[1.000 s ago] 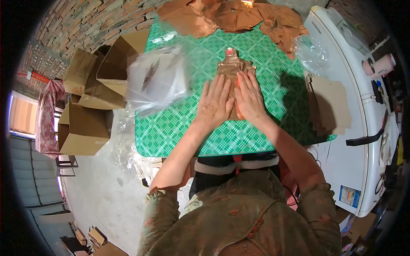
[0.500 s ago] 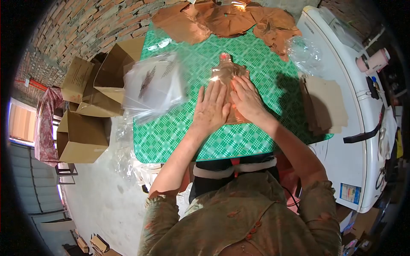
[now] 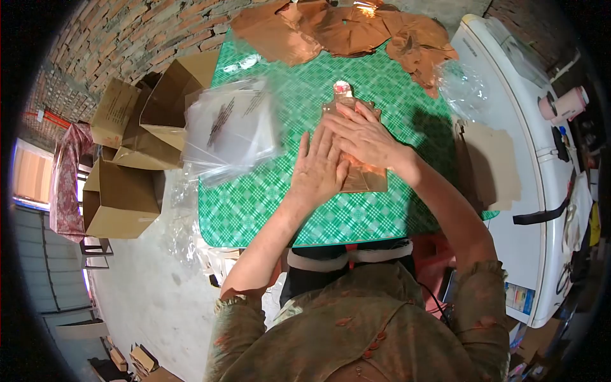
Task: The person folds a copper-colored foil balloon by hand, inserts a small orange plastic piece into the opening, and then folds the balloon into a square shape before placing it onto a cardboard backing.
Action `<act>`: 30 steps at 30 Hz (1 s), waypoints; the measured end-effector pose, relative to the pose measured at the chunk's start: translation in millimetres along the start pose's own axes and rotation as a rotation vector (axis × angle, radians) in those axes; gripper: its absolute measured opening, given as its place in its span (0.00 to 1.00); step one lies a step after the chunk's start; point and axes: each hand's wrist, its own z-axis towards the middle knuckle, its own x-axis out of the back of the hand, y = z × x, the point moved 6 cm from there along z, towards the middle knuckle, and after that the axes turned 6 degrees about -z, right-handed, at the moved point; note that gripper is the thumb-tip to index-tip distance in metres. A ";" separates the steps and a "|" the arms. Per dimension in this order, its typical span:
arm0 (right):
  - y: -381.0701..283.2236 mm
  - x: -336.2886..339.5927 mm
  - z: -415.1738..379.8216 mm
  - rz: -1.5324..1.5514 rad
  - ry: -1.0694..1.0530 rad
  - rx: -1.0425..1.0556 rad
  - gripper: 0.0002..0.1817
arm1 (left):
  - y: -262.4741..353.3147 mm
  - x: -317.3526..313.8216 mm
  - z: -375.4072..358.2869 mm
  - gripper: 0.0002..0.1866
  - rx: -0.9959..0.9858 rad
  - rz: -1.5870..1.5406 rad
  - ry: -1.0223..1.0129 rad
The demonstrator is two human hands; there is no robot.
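A shiny copper-coloured foil piece (image 3: 369,181), flat with a narrow tab at its far end, lies on the green checked tablecloth (image 3: 286,219). My left hand (image 3: 315,170) rests flat over its left side, fingers stretched out and pointing away from me. From the right, my right hand (image 3: 366,139) lies palm down across the middle of the foil. Its fingers reach over to the left fingertips and overlap them in this view. Both palms hide much of the foil. To the left is a stack of clear plastic sleeves (image 3: 232,130).
Crumpled copper-coloured sheets (image 3: 350,32) lie along the table's far edge. Clear plastic (image 3: 461,89) and brown cardboard pieces (image 3: 490,165) are at the right, beside a white appliance (image 3: 528,254). Open cardboard boxes (image 3: 130,197) stand left of the table.
My right hand has slid leftward across the foil, from beside my left hand to overlapping its fingertips. My left hand stays nearly in place.
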 end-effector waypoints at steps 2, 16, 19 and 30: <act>10.3 -7.5 4.2 -0.020 -0.012 0.015 0.32 | 0.9 2.0 0.0 0.36 -0.004 -0.003 0.009; 84.8 22.4 5.5 -0.416 0.282 -0.229 0.29 | 2.8 5.3 -0.4 0.36 0.015 -0.001 -0.017; 67.8 25.6 -15.7 -0.264 0.183 -0.310 0.22 | 2.4 3.5 -0.7 0.36 0.011 0.013 -0.008; 83.5 27.0 -4.7 0.174 0.030 -0.604 0.24 | 1.0 2.6 -0.7 0.34 -0.001 -0.017 0.002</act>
